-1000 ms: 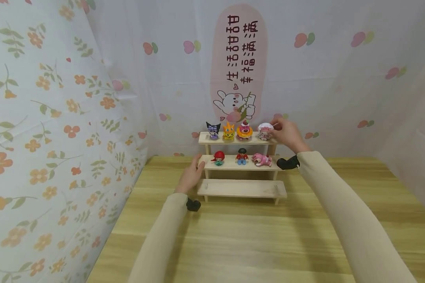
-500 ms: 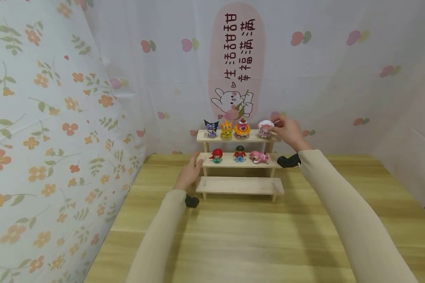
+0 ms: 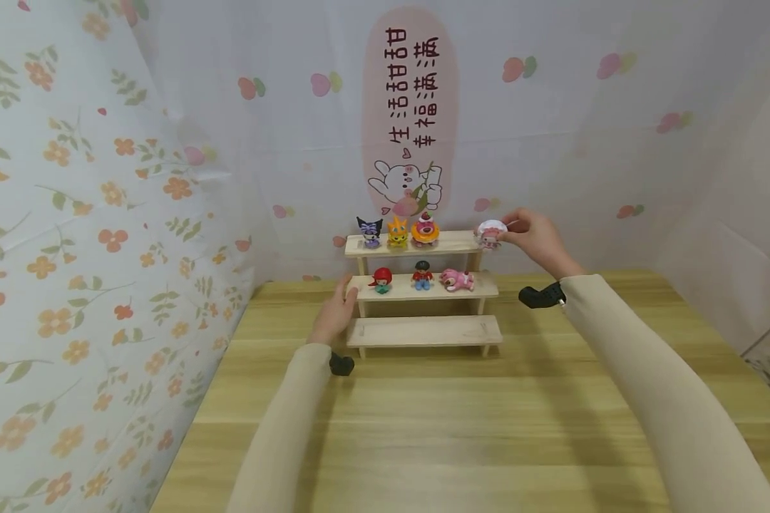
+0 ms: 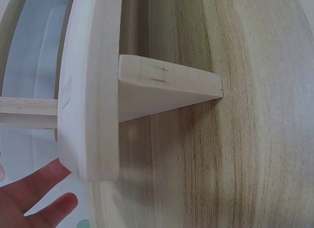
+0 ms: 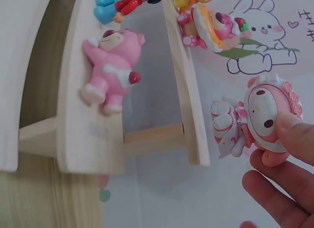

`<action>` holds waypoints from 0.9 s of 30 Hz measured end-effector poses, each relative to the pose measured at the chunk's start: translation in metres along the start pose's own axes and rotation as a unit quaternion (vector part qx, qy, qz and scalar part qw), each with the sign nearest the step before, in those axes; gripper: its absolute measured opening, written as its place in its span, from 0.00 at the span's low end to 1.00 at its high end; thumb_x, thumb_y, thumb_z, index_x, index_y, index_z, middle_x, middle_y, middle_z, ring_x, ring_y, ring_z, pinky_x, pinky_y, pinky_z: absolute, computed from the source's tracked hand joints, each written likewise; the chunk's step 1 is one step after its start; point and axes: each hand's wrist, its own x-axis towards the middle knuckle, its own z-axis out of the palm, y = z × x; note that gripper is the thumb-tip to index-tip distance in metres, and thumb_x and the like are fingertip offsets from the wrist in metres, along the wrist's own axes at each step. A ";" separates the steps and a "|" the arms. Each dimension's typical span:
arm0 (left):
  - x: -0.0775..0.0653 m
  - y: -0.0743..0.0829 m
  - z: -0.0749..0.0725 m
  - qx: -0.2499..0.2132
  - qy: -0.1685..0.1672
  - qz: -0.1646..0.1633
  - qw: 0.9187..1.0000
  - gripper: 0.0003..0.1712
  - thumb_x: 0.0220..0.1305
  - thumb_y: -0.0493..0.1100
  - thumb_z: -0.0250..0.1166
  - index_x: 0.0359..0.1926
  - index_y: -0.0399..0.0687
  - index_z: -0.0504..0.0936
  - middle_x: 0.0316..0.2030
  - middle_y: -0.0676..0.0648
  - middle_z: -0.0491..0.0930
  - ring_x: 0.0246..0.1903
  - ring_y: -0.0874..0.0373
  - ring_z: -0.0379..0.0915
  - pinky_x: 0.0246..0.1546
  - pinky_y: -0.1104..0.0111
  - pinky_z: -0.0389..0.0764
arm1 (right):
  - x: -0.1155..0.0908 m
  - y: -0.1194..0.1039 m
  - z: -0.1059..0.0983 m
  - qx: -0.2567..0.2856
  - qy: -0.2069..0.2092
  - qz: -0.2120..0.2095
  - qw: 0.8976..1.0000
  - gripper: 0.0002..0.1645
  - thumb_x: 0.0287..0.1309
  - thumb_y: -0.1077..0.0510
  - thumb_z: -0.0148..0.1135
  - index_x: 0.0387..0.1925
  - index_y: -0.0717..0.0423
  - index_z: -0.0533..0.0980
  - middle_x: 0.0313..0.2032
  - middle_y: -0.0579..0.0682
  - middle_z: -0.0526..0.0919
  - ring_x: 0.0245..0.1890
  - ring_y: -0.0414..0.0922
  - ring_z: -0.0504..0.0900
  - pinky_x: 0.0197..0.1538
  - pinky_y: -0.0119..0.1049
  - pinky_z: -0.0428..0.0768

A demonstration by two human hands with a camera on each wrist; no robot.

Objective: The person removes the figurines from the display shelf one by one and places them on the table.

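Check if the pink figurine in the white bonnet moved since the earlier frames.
Yes, rightward: the right hand has taken the figurine from over the pale wooden top shelf to just past its right end.

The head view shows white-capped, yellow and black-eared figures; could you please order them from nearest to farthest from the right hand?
1. White-capped figure, pinched in the right hand.
2. Yellow figure, on the top shelf.
3. Black-eared figure, left of the yellow one.
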 end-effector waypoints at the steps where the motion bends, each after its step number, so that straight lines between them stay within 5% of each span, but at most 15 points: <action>1: 0.000 0.000 0.000 -0.001 -0.001 0.000 1.000 0.31 0.75 0.61 0.35 0.74 0.64 0.48 0.63 0.33 0.69 0.60 0.33 0.67 0.61 0.44 0.65 | -0.003 0.002 -0.001 0.002 -0.001 0.000 1.000 0.21 0.63 0.54 0.61 0.51 0.63 0.73 0.50 0.68 0.79 0.51 0.60 0.77 0.51 0.55 0.74; 7: -0.002 -0.001 0.001 -0.005 -0.006 -0.004 1.000 0.32 0.75 0.61 0.35 0.75 0.62 0.47 0.63 0.32 0.68 0.59 0.33 0.67 0.60 0.43 0.65 | -0.023 0.010 -0.008 0.018 -0.002 0.008 1.000 0.21 0.63 0.54 0.61 0.52 0.62 0.73 0.49 0.65 0.80 0.48 0.55 0.79 0.50 0.48 0.75; 15: -0.001 0.003 0.000 -0.009 -0.005 -0.004 1.000 0.32 0.75 0.61 0.34 0.75 0.60 0.47 0.62 0.33 0.70 0.59 0.34 0.67 0.60 0.44 0.65 | -0.053 0.025 -0.016 0.029 -0.008 0.013 0.999 0.22 0.62 0.52 0.63 0.52 0.61 0.74 0.46 0.61 0.81 0.37 0.31 0.77 0.42 0.27 0.76; 27: 0.000 0.001 0.004 -0.018 0.003 0.007 1.000 0.31 0.75 0.60 0.35 0.74 0.61 0.48 0.53 0.30 0.77 0.50 0.36 0.75 0.55 0.45 0.70 | -0.096 0.071 -0.004 0.017 -0.047 0.043 0.998 0.19 0.62 0.54 0.62 0.51 0.60 0.74 0.44 0.59 0.82 0.37 0.38 0.80 0.38 0.31 0.79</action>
